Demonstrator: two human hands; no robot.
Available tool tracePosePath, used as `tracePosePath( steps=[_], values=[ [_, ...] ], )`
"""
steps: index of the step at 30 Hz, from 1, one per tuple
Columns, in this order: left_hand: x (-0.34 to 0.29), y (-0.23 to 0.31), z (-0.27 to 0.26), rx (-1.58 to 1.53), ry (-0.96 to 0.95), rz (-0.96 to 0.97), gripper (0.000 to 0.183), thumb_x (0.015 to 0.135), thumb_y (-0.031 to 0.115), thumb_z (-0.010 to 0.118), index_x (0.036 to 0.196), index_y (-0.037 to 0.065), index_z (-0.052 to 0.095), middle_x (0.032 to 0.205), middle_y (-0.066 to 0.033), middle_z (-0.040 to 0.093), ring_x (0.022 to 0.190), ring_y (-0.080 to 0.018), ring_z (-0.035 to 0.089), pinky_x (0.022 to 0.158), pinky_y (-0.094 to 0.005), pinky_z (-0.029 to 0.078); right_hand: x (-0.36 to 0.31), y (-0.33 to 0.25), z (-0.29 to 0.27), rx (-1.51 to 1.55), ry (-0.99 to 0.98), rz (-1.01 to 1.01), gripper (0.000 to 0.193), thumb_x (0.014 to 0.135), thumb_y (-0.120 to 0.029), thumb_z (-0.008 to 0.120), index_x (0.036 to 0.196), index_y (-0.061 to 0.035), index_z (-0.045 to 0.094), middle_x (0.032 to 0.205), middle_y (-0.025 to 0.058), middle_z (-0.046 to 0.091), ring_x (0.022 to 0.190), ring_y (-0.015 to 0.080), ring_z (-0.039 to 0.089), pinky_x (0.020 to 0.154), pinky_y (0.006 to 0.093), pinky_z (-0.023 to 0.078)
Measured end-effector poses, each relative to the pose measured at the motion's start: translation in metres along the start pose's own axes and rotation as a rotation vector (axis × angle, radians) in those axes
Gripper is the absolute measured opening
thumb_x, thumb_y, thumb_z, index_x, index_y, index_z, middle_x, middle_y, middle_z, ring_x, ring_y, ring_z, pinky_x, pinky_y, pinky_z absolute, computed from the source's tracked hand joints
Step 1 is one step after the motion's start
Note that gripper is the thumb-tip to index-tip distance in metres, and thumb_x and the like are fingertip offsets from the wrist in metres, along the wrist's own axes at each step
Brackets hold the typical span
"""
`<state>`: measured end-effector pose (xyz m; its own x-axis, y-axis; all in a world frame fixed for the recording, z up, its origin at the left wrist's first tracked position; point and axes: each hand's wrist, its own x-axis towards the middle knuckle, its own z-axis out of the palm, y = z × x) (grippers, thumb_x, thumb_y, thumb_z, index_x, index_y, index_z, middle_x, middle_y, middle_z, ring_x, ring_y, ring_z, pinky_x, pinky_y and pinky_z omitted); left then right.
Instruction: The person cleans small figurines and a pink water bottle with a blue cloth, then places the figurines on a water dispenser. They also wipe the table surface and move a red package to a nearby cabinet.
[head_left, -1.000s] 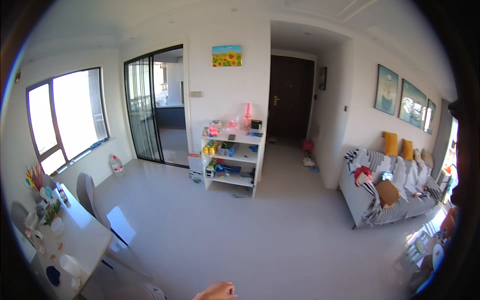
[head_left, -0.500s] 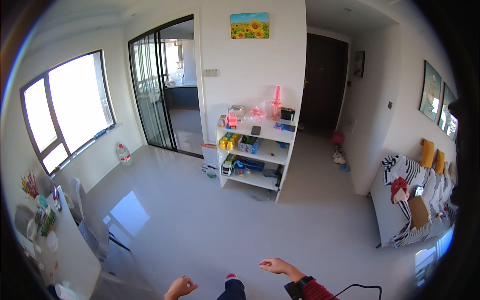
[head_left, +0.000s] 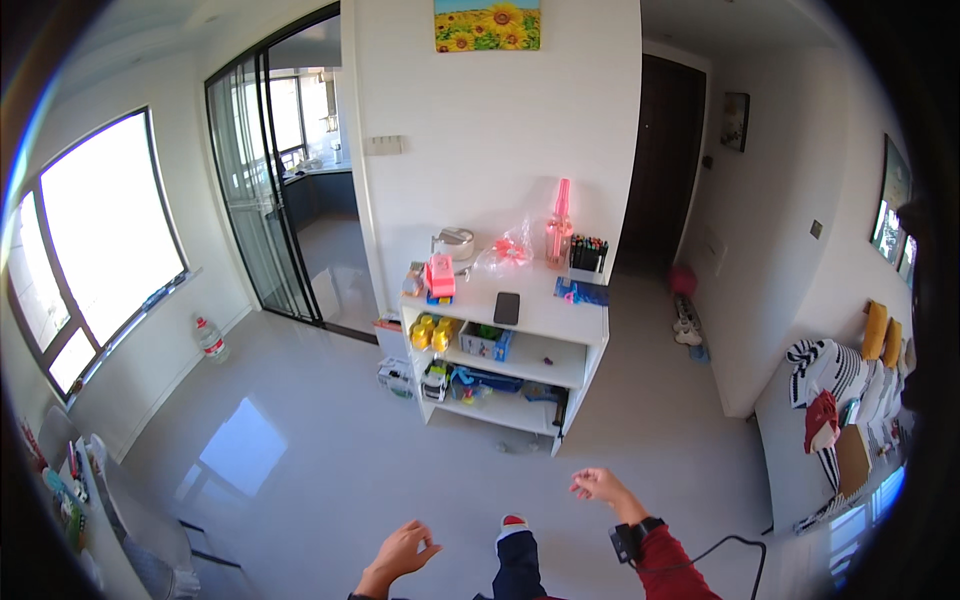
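My left hand [head_left: 405, 549] hangs in the air at the lower middle, thumb apart from the fingers, with nothing visible in it. Further right, my right hand [head_left: 600, 486] is held out over the floor, its fingers loosely bent and apart, also with nothing visible in it. Neither touches anything. Ahead of them stands a white shelf unit [head_left: 552, 322]. On its top lie a dark phone [head_left: 507, 308], a pink block-shaped thing [head_left: 439, 274], a clear plastic bag with pink contents [head_left: 506, 254], a tall pink bottle [head_left: 559, 240], a black pen holder [head_left: 588, 262] and a flat blue packet [head_left: 582, 291].
Yellow containers [head_left: 431, 333], a small box [head_left: 485, 342] and a toy truck [head_left: 435, 381] fill the lower shelves. A chair [head_left: 140, 520] stands left, a large water bottle [head_left: 211, 340] by the wall, a draped sofa [head_left: 775, 430] at right. A cable [head_left: 745, 540] trails from my right wrist.
I have stepped closer to the shelf unit, which looks larger and lower now. Both hands have risen in view and moved rightward; both stay without anything in them.
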<state>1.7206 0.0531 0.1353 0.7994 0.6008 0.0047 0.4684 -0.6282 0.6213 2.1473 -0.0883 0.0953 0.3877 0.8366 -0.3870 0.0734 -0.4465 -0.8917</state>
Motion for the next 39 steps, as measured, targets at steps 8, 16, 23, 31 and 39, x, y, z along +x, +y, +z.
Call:
tracePosePath(
  steps=[8, 16, 23, 31, 39],
  values=[
    [0.126, -0.038, -0.018, -0.107, 0.279, -0.401, 0.026, 0.081, 0.029, 0.071, 0.081, 0.003, 0.065, 0.085, -0.0168, 0.064, 0.081, -0.0340, 0.060, 0.070, -0.0419, 0.049, 0.351, -0.190, -0.150, 0.317, 0.244, -0.123, 0.023, 0.089, -0.017, 0.057, 0.108, -0.0039, 0.060, 0.084, 0.0061, 0.068, 0.061, 0.0134, 0.063, 0.053, 0.0252, 0.050],
    [0.202, -0.043, -0.024, -0.101, 0.231, -0.671, 0.029, 0.082, 0.031, 0.070, 0.093, 0.004, 0.065, 0.089, -0.0198, 0.063, 0.083, -0.0358, 0.062, 0.071, -0.0433, 0.049, 0.607, -0.301, -0.228, 0.325, 0.590, -0.227, 0.019, 0.079, -0.016, 0.065, 0.089, -0.0006, 0.059, 0.060, 0.0072, 0.060, 0.045, 0.0150, 0.059, 0.037, 0.0273, 0.046],
    [0.222, -0.053, -0.017, -0.124, 0.198, -0.796, 0.032, 0.081, 0.030, 0.071, 0.101, 0.005, 0.065, 0.094, -0.0203, 0.066, 0.086, -0.0345, 0.064, 0.073, -0.0429, 0.052, 0.674, -0.335, -0.240, 0.429, 0.696, -0.173, 0.027, 0.084, -0.026, 0.065, 0.085, -0.0008, 0.056, 0.054, 0.0048, 0.053, 0.038, 0.0149, 0.050, 0.032, 0.0270, 0.037],
    [0.251, -0.056, -0.016, -0.142, 0.194, -0.759, 0.036, 0.083, 0.032, 0.069, 0.106, 0.006, 0.063, 0.095, -0.0231, 0.066, 0.090, -0.0369, 0.064, 0.075, -0.0445, 0.051, 0.712, -0.310, -0.241, 0.471, 0.628, -0.236, 0.041, 0.094, -0.040, 0.052, 0.092, 0.0005, 0.059, 0.061, 0.0051, 0.055, 0.044, 0.0152, 0.054, 0.037, 0.0270, 0.040],
    [0.284, -0.053, -0.023, -0.151, 0.167, -0.686, 0.037, 0.083, 0.033, 0.069, 0.107, 0.007, 0.062, 0.098, -0.0231, 0.065, 0.094, -0.0380, 0.063, 0.078, -0.0445, 0.050, 0.645, -0.317, -0.242, 0.329, 0.559, -0.360, 0.028, 0.095, -0.033, 0.054, 0.092, -0.0048, 0.054, 0.063, 0.0005, 0.052, 0.043, 0.0122, 0.052, 0.037, 0.0270, 0.044]
  ],
)
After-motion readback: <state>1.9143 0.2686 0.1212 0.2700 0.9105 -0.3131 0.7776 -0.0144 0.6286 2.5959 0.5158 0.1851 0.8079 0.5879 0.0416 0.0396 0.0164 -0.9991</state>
